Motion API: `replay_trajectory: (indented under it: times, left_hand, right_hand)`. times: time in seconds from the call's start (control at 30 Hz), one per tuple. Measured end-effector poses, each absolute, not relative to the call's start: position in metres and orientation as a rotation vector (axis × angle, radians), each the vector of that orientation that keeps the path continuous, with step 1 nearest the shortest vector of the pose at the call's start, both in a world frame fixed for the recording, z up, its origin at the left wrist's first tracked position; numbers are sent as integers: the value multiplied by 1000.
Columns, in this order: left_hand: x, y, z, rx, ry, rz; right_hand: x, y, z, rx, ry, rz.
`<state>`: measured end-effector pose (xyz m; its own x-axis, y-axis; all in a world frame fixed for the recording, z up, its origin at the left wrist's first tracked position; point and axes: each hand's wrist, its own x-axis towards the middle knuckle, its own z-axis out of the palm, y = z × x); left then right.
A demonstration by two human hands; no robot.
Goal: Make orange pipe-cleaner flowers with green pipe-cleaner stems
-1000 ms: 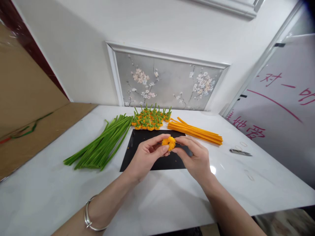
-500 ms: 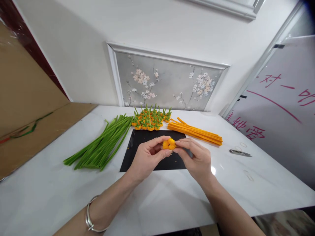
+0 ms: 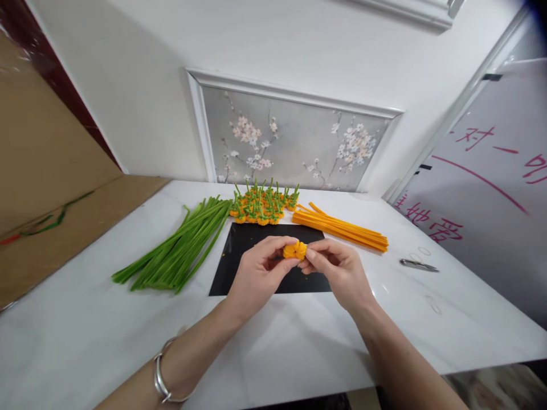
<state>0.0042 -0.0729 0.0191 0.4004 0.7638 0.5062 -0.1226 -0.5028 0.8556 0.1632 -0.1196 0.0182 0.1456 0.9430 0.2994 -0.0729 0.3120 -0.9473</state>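
An orange pipe-cleaner flower (image 3: pixel 294 250), its small petals bunched in a ring, is held up over the black mat (image 3: pixel 252 242). My left hand (image 3: pixel 259 273) pinches its left side between thumb and fingers. On the flower's right edge, my right hand (image 3: pixel 342 273) closes thumb and fingertips. Behind the mat stand several finished orange flowers with upright green stems (image 3: pixel 262 205). A bundle of green pipe cleaners (image 3: pixel 175 250) lies left of the mat, and a bundle of orange pipe cleaners (image 3: pixel 342 228) to the right.
Small scissors or snips (image 3: pixel 419 265) lie at the right of the white table (image 3: pixel 273 347), near thin pale rings (image 3: pixel 433 304). Cardboard (image 3: pixel 77 228) borders the left side. A whiteboard (image 3: pixel 482 171) with pink writing leans at the right, and a framed floral panel (image 3: pixel 294 136) is behind.
My right thumb has shifted up onto the flower's right edge and my right fingers have curled beneath. The flower has tilted slightly in my left hand. The view has shifted a little.
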Motion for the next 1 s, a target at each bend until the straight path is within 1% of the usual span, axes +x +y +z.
replay_trajectory:
  times: [0.27,0.47,0.53,0.87,1.0]
  left_hand:
    - [5,-73,20,1700,585,1219]
    - [3,-75,20,1897,581,1218]
    - [3,-76,21,1954,599,1231]
    - [3,-75,20,2196,614,1343]
    - [2,-74,17,2147,623,1327]
  right_hand:
    - [165,-119,16,-938,-1127,1070]
    - [161,-124,24,-1070,-1197,916]
    - [160,-125,26,-1111,-1188,912]
    - [160,-121,22,-1035,-981,1205]
    - [161,-121,22,-1047,-963,1218]
